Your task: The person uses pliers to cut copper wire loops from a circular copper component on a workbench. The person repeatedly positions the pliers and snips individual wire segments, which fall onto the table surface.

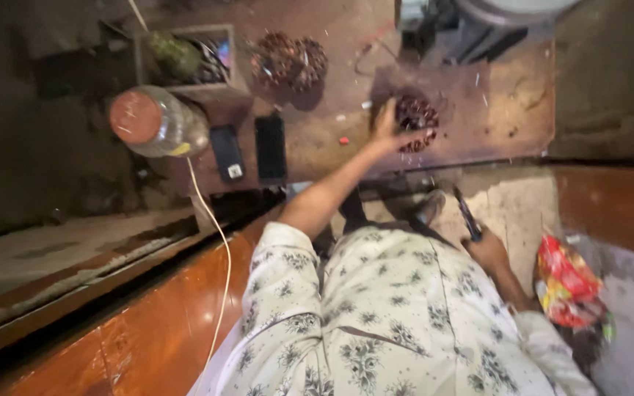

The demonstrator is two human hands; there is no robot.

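Coil of reddish-brown wire, dark and round, lying on wooden worktop, near its front edge. Left hand stretched out over worktop, fingers spread open, thumb side touching coil's left rim; not closed around it. Bare forearm running back to floral sleeve.

Right hand lower down, off the worktop, closed on a dark slim tool with blue on the handle; tool tip pointing up toward worktop edge. Exact kind of tool too blurred to tell.

Second, larger pile of coils further back on worktop, well apart from first coil. Small red bit and white scraps between the two. Two dark flat phones side by side near worktop's front-left part, one with a white sticker. Wooden box behind them, holding green thing and mixed bits. Clear plastic jar with reddish lid, just beside box. White cable running from worktop down across orange-brown board. Red-yellow snack packet on floor by right elbow. Grey machine at top, mostly cut off.
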